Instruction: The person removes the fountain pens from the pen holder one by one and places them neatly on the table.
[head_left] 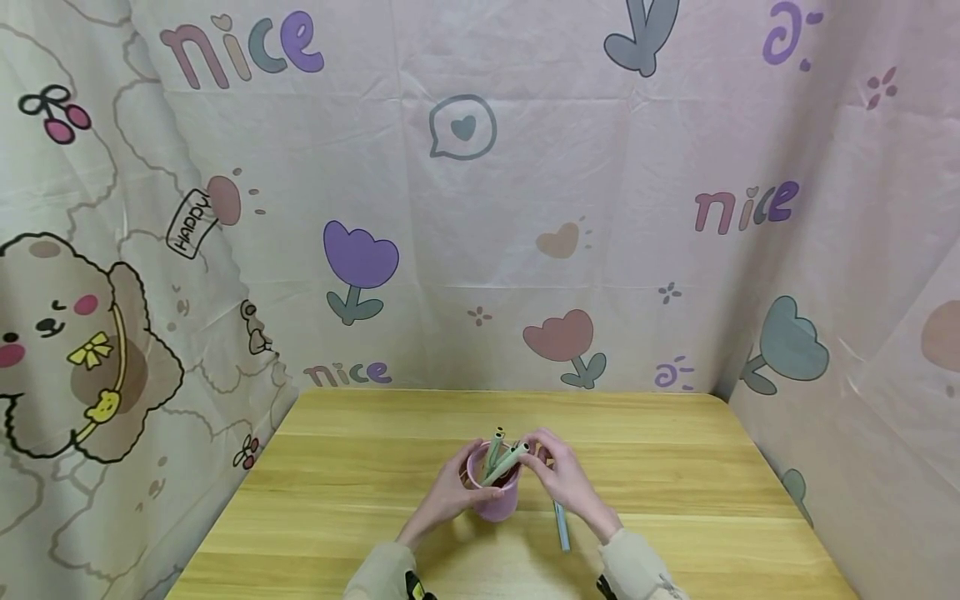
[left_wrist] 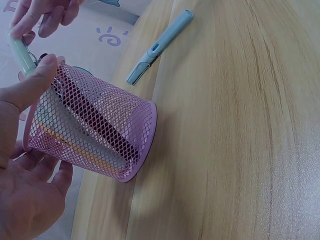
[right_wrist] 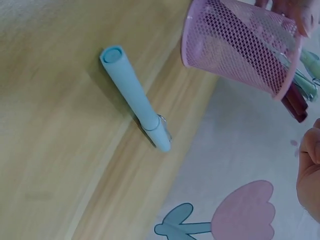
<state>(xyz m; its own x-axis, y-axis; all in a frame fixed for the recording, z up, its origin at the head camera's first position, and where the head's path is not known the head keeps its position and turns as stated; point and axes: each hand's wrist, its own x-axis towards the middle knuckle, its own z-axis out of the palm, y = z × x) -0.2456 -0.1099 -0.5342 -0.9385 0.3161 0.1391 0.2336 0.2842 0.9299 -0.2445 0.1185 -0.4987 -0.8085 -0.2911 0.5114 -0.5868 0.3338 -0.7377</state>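
Observation:
A pink mesh pen cup stands on the table, its mouth full of pens. My left hand grips it near the rim, thumb on the near side and fingers round the other. At the mouth, my right hand pinches the upper end of a pale green pen that leans out of the cup. Its lower part is hidden inside. A dark red pen also pokes out, beside other green ones. Right of the cup lies a light blue capped pen, touched by neither hand.
The wooden table runs back to a printed cloth hanging behind it. More of the cloth hangs along both sides. The blue pen lies close to the cup, under the right forearm's side.

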